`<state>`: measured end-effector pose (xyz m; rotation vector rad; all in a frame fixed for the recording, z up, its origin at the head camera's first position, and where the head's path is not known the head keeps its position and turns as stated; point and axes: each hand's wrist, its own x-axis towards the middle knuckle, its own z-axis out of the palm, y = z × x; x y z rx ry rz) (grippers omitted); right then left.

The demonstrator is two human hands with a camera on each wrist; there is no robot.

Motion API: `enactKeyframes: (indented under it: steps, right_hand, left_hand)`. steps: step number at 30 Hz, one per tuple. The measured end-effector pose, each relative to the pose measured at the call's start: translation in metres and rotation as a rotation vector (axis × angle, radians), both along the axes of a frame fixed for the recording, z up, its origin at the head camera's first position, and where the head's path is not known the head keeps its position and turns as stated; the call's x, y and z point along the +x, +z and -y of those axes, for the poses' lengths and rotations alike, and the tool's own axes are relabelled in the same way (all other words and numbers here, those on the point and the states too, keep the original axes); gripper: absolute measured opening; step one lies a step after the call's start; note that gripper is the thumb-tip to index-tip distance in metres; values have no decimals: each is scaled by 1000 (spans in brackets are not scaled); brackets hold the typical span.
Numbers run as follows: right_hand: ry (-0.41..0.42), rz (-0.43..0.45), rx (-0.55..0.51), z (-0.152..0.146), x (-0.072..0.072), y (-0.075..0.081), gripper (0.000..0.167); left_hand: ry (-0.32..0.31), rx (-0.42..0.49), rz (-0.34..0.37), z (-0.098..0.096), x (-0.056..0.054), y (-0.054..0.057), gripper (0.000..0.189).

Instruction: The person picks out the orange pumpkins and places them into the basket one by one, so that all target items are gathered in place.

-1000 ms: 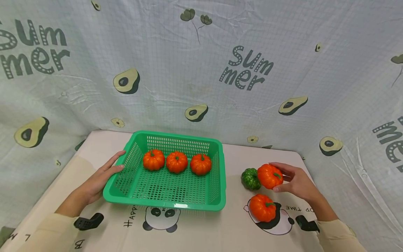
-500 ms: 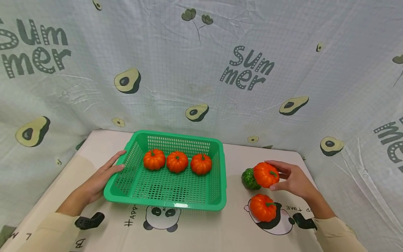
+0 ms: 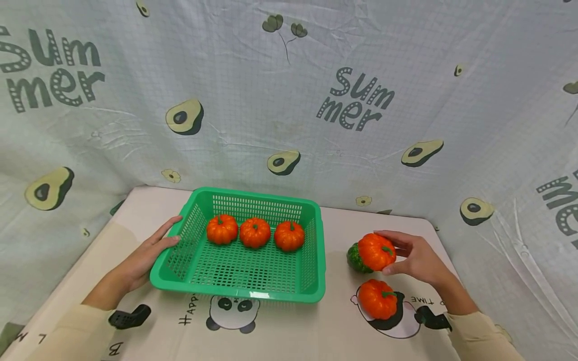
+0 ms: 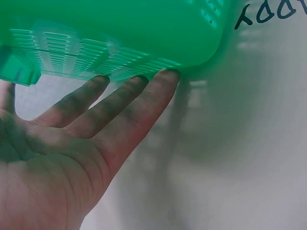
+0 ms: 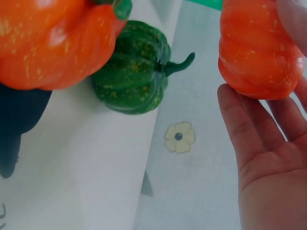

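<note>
My right hand (image 3: 415, 255) holds a small orange pumpkin (image 3: 376, 252) between thumb and fingers. In the right wrist view the fingertips lie against the side of this held pumpkin (image 5: 259, 52). It partly covers a green pumpkin (image 3: 356, 258) in the head view. Closer to me on the table is another orange pumpkin (image 3: 377, 299). At the left, my left hand (image 3: 142, 258) holds the side of a green plastic basket (image 3: 239, 295), thumb over the rim. Its straight fingers (image 4: 129, 110) touch the slotted outer wall in the left wrist view. Three orange pumpkins (image 3: 255, 233) sit in a row inside the basket.
The pale table (image 3: 311, 331) has panda prints and lettering. Behind it hangs a white cloth (image 3: 244, 100) printed with avocados. Black devices (image 3: 130, 317) show at both wrists.
My right hand has carried its orange pumpkin a little to the left, so it now overlaps more of the green pumpkin. My left hand and the basket stay put.
</note>
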<state>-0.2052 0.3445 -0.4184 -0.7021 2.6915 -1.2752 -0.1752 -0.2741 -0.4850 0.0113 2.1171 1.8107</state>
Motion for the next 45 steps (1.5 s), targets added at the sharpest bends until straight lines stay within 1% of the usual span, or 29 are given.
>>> enactKeyframes:
  steps: [12, 21, 27, 36, 41, 45]
  right_hand:
    - [61, -4, -25, 16, -4, 2, 77]
    - [66, -1, -8, 30, -4, 4, 76]
    - [75, 6, 4, 38, -6, 5, 79]
    - [134, 17, -12, 52, -11, 7, 80]
    - [169, 38, -31, 63, -13, 11, 81]
    - [185, 43, -23, 71, -14, 13, 82]
  left_hand:
    - [6, -7, -11, 0, 0, -2, 70]
    - [7, -12, -19, 0, 0, -2, 70]
    - [9, -17, -22, 0, 0, -2, 70]
    - [12, -14, -16, 0, 0, -1, 70]
    - [11, -15, -23, 0, 1, -1, 70]
    - [15, -23, -30, 0, 1, -1, 71]
